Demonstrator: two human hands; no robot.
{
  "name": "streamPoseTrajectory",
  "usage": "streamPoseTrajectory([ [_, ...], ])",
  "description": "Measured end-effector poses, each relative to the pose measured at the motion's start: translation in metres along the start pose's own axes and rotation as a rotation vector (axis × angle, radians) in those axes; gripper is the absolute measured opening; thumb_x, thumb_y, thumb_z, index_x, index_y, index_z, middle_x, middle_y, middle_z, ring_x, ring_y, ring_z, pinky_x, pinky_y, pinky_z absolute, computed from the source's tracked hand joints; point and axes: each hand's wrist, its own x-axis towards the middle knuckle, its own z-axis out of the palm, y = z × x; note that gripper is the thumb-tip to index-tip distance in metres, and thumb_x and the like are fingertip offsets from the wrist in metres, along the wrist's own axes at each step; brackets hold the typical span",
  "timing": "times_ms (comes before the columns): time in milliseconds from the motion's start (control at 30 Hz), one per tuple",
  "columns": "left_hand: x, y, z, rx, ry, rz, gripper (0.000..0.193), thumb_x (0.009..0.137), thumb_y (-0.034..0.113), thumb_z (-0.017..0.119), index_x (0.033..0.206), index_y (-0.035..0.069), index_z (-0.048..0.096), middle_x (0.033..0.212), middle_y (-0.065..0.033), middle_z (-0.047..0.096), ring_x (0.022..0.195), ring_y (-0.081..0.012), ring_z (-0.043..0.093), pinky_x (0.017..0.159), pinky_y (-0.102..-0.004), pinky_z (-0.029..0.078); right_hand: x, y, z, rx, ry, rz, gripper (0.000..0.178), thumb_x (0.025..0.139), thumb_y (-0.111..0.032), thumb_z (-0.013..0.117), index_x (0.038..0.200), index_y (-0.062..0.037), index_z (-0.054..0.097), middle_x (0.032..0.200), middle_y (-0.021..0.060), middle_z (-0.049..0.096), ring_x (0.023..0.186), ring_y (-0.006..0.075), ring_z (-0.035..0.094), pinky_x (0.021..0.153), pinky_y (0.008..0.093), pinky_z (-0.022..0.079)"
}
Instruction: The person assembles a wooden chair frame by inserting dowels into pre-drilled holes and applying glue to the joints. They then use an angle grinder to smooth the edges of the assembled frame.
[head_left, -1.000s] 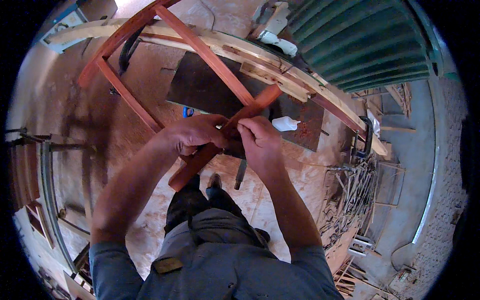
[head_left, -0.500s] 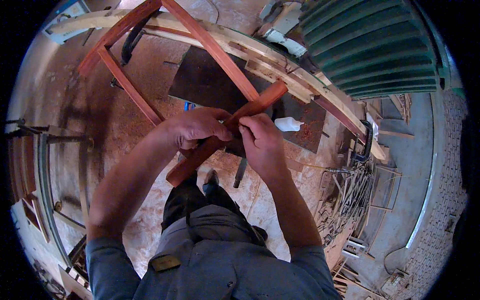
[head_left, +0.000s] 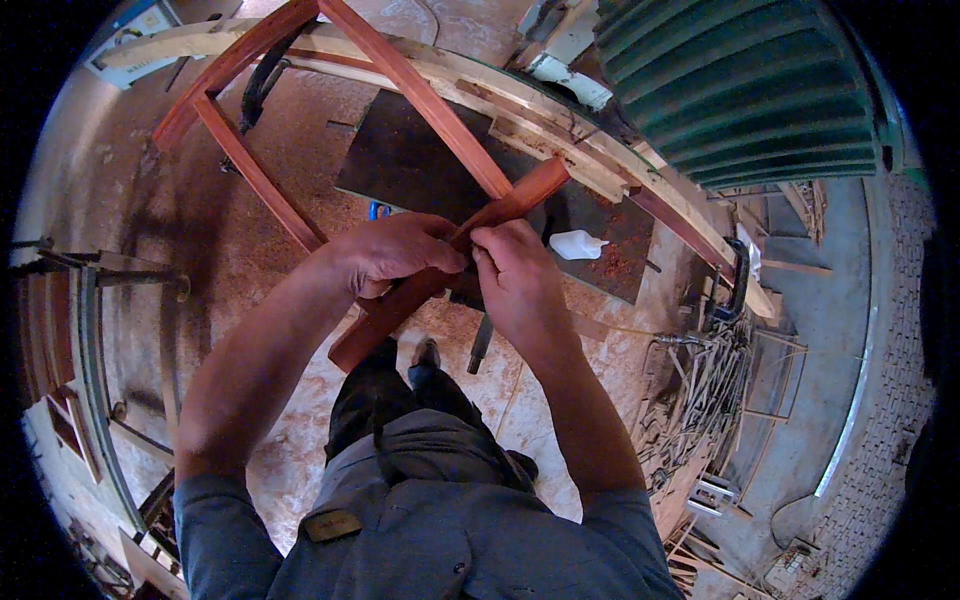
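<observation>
Gripping both hands: left hand [head_left: 395, 255], right hand [head_left: 515, 275], smooth reddish wooden slat [head_left: 520, 200].

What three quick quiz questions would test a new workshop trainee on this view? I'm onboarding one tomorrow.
1. True or false: both hands grip the reddish wooden bar.
2. What white thing lies on the dark board? A) plastic bottle B) glove C) cup
3. On which side of the view is the green corrugated sheet?

Key: 1 true, left hand and right hand; 2 A, plastic bottle; 3 upper right.
</observation>
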Motion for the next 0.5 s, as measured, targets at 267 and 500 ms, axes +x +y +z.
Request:
streamPoseTrajectory([
  [267, -0.001, -0.003, 0.003, -0.029, -0.017, 0.027, 0.034, 0.080, 0.012, 0.066, 0.111, -0.001, 0.059, 0.093, -0.0072, 0.064, 0.079, -0.0145, 0.060, 0.069, -0.0276, 0.049, -0.001, 0.000, 0.001, -0.006, -0.028, -0.016, 0.018, 0.084, -0.004, 0.059, 0.101, -0.0028, 0.062, 0.093, 0.0158, 0.059, 0.084, 0.0367, 0.061, 0.071, 0.0429, 0.052],
  [500, 0.001, -0.007, -0.001, -0.027, -0.027, 0.038, 0.037, 0.081, 0.014, 0.065, 0.114, -0.001, 0.058, 0.093, -0.0075, 0.063, 0.077, -0.0141, 0.059, 0.067, -0.0271, 0.049, -0.004, 0.001, 0.003, 0.058, -0.038, 0.003, 0.017, 0.083, 0.000, 0.060, 0.100, -0.0026, 0.061, 0.093, 0.0152, 0.059, 0.086, 0.0349, 0.061, 0.072, 0.0406, 0.051],
])
